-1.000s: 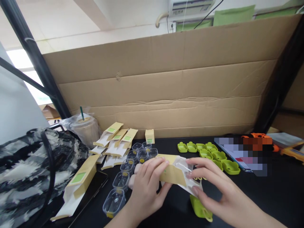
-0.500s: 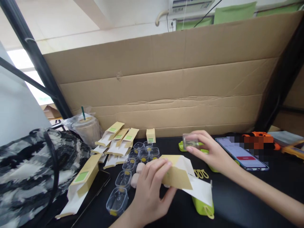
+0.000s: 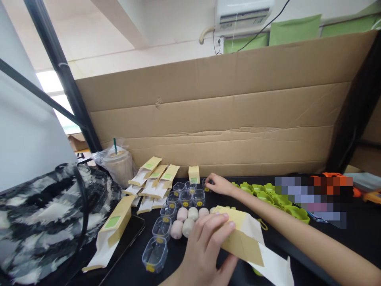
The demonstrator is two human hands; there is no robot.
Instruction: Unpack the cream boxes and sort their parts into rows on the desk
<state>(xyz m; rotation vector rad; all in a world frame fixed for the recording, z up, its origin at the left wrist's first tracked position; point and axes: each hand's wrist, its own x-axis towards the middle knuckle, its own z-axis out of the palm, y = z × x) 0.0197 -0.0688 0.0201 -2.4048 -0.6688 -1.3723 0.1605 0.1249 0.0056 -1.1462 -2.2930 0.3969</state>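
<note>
My left hand (image 3: 205,248) grips a yellow-and-white paper box (image 3: 242,236) with its end flap hanging open to the lower right. Farther back, my right hand (image 3: 219,185) has its fingers closed on a small clear plastic cup (image 3: 205,184), low at the table, just right of the other cups. Several such clear cups (image 3: 155,252) with yellow smiley stickers stand in a staggered group on the left. Between them and my left hand sit several small pale pink and grey egg-shaped pieces (image 3: 176,229), partly covered by the hand and box.
Flattened open paper boxes (image 3: 160,186) lie piled at back left, and another box (image 3: 114,226) rests on a dark phone (image 3: 137,228). A closed box (image 3: 194,174) stands behind the cups. Lime-green cases (image 3: 279,200) lie right. A bagged drink (image 3: 118,165) and patterned bag (image 3: 53,214) stand left.
My right hand has carried the clear cup left and down from above the green cases to the cup group. My left hand still holds the box; the view has shifted.
</note>
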